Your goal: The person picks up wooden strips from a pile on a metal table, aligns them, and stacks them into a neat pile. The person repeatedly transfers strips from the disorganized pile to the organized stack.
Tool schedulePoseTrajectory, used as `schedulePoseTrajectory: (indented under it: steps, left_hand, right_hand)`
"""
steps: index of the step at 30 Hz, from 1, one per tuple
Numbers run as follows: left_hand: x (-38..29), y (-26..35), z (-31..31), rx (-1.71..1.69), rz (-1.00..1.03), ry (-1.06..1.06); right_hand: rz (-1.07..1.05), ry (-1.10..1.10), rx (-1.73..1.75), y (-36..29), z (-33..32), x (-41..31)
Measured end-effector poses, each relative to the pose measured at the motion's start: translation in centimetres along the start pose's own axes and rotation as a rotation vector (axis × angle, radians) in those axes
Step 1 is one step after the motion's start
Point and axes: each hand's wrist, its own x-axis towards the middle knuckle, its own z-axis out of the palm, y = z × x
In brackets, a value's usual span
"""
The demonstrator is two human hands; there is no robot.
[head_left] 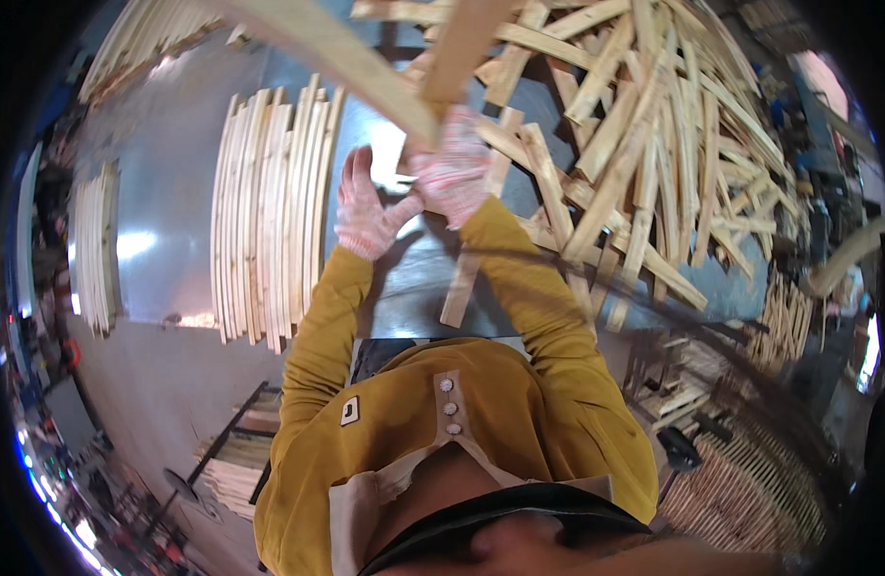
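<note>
My right hand [453, 165], in a pink and white knitted glove, is closed around the near ends of two wooden strips. One strip [341, 65] slants up to the left, the other [460, 50] rises nearly straight away from me. To its left my left hand [366, 205], gloved alike, has its fingers spread and holds nothing. A row of wooden strips [269, 216] lies side by side on the metal table [168, 194], left of my left hand. Right of my right hand spreads a jumbled heap of wooden strips [629, 151].
More strips lie at the table's far left [95, 248] and back left [140, 43]. One strip [460, 288] points towards the near table edge. Stacked wood [745, 489] stands low at right, and a rack with wood [233, 461] low at left.
</note>
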Motion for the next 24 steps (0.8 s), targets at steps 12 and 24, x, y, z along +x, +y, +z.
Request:
schedulePoseTrajectory:
  steps: [12,24]
  left_hand:
    - [-7.3,3.6,-8.4,-0.971,-0.699,-0.404]
    - [-14.9,-2.2,-7.6,0.610,-0.594,-0.259]
  right_hand:
    - [0.217,-0.505,-0.425,12.9,-5.0,-11.9]
    - [0.101,-0.012,0.108,17.5,-10.6,-6.3]
